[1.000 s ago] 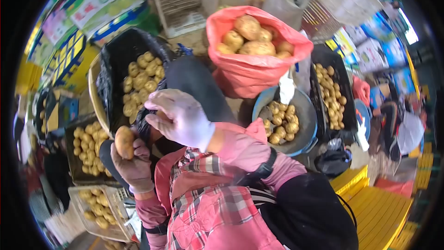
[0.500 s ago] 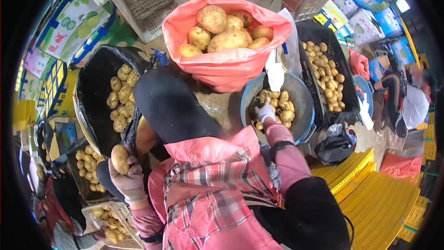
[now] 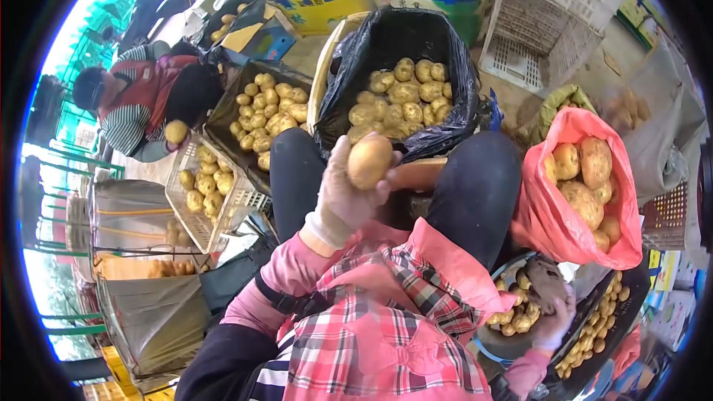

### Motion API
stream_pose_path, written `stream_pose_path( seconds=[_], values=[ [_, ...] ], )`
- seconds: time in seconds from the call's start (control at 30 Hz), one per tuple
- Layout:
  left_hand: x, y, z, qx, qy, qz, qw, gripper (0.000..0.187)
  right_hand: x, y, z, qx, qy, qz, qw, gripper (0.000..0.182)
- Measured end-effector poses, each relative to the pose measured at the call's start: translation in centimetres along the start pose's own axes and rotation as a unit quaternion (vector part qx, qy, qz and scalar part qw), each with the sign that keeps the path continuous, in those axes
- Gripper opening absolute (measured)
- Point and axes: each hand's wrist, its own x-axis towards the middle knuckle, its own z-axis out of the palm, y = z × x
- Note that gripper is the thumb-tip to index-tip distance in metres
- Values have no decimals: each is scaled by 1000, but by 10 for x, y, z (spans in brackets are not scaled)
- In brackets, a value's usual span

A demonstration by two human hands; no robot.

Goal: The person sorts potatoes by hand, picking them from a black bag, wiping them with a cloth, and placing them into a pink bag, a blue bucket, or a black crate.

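Observation:
My left hand (image 3: 338, 197), in a pale glove, is closed around a large potato (image 3: 369, 162) above my lap. Just beyond it, a black plastic bag (image 3: 364, 44) lines a container holding several potatoes (image 3: 405, 93). My right hand (image 3: 553, 312) reaches into the blue basin (image 3: 494, 356) at my right side. Its soiled, brownish glove fingers look stretched out over the basin's potatoes (image 3: 518, 318), and no potato shows clearly in them. Between my right knee and the crates stands a pink sack (image 3: 549, 208) with large potatoes (image 3: 583, 204) at its mouth.
To the left are a dark crate (image 3: 223, 122) and a white basket (image 3: 178, 197) of potatoes. A person (image 3: 152, 100) beside them holds a potato (image 3: 176, 131). White plastic crates (image 3: 520, 37) stand ahead, and a black crate (image 3: 631, 304) of potatoes is at right.
The view has swung left, toward the black-lined container. My left hand, still holding the potato, has come up in front of me. My right hand stays at the basin.

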Motion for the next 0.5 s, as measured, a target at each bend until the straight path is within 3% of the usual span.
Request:
stream_pose_path(
  seconds=[0.03, 0.1, 0.17, 0.23, 0.27, 0.3, 0.37, 0.47, 0.5],
  values=[
    [5, -1, 7, 3, -7, -5, 1000, 57, -5, -30, 21, 29, -48, -11, 998, 56],
    [6, -8, 15, 11, -23, -11, 1000, 55, -14, -58, 65, 21, -79, -127, 988, 62],
    [5, -13, 19, 20, -34, -2, 999, 52, -21, -70, 147, -99, -51, -296, 949, 61],
    [1, -20, 24, 38, -41, 34, 998, 54, -22, -99, 230, -206, -254, -250, 911, 56],
    [-3, -21, 27, 45, -42, 55, 997, 56, -20, -97, 276, -254, -297, -333, 858, 48],
    [-9, -18, 30, 52, -43, 78, 995, 57, -15, -86, 312, -297, -298, -526, 739, 49],
    [-33, -11, 25, 18, -213, 22, 977, 51, -18, -59, 364, -334, -304, -527, 720, 51],
    [-21, -18, -12, -80, -278, -1, 957, 49, -21, -25, 409, -211, -352, -463, 785, 45],
    [-1, -30, -31, -29, -220, 119, 968, 46, -25, -18, 420, -186, -342, -451, 803, 42]
  ],
)
